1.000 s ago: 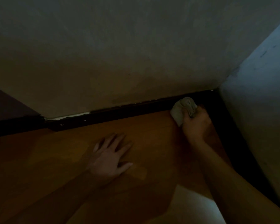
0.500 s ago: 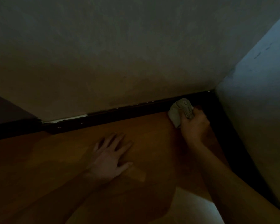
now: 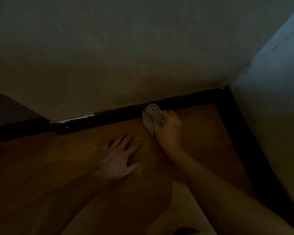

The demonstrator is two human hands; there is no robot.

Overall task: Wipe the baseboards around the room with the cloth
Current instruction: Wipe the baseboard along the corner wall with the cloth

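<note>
A dark baseboard (image 3: 109, 118) runs along the foot of the pale wall and turns at the corner on the right. My right hand (image 3: 168, 131) grips a bunched grey cloth (image 3: 151, 116) and holds it against the baseboard, left of the corner. My left hand (image 3: 119, 158) lies flat on the brown floor with its fingers spread, just left of the right hand and a little short of the baseboard.
The room is dim. A second wall (image 3: 270, 107) with its own dark baseboard (image 3: 244, 141) closes the right side. A dark surface (image 3: 8, 111) stands at the far left. A white chipped strip (image 3: 75, 118) shows above the baseboard.
My right hand has slid the cloth leftward along the baseboard, away from the corner. The left hand has stayed flat on the floor.
</note>
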